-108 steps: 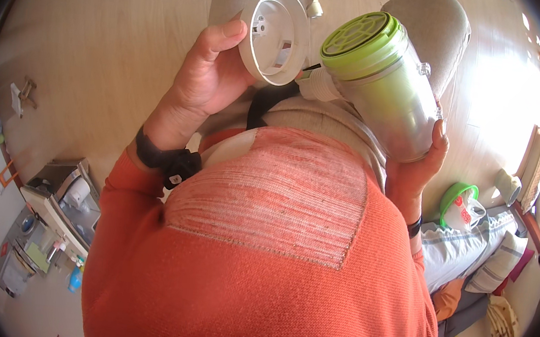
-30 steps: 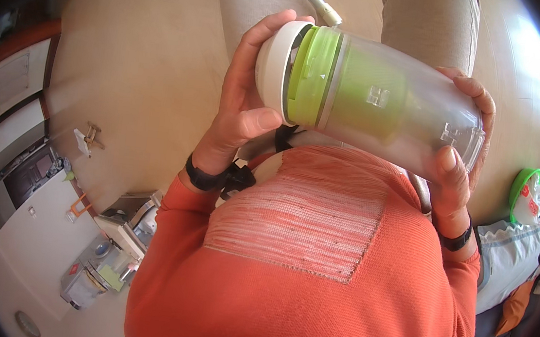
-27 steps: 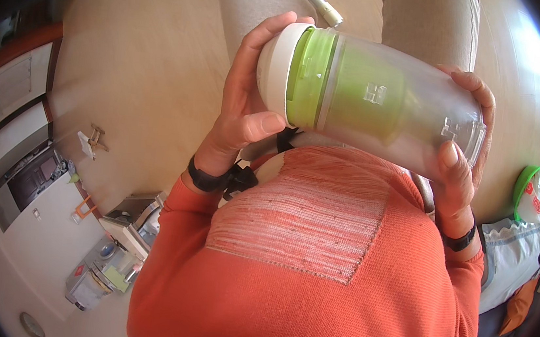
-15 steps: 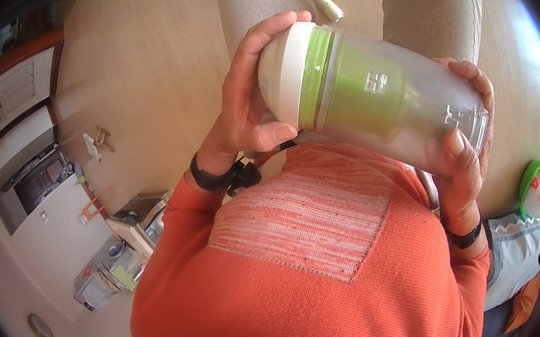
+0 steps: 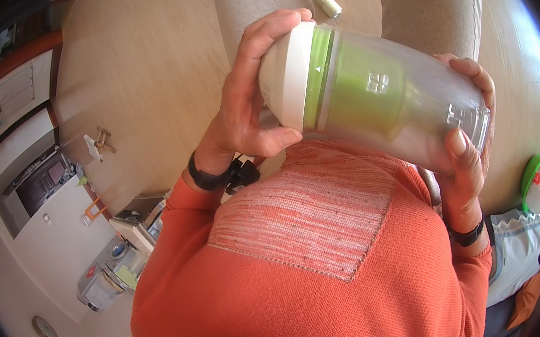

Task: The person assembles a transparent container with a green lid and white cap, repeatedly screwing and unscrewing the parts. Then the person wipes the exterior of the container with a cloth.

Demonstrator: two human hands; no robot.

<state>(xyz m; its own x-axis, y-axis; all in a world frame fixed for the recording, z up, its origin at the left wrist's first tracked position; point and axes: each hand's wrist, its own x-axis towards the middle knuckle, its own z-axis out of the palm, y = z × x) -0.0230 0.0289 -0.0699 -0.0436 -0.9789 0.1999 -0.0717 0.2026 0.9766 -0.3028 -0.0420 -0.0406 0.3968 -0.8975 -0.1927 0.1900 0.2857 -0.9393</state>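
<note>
A large see-through canister [image 5: 434, 74] lies sideways across both hands, above my lap. It has a white rounded end, a bright green band beside that and a green part showing through its cloudy wall. My left hand [image 5: 246, 90] is wrapped round the white end, thumb below and fingers over the top edge. My right hand [image 5: 467, 166] grips the narrower clear end, its thumb on the near wall and fingers curling over the far side. Parts of the fingers of both hands are hidden behind the canister.
Beyond my knees, a pale tube [image 5: 327, 5] lies on the wooden floor [image 5: 143, 56]. To the right are a green-rimmed container [image 5: 531, 186] with a plastic bag and some pale cloth [image 5: 519, 241]. A small wooden stool [image 5: 105, 140] stands far left.
The canister and both hands stay almost in place, with only a very slight shift. The grip of each hand looks the same.
</note>
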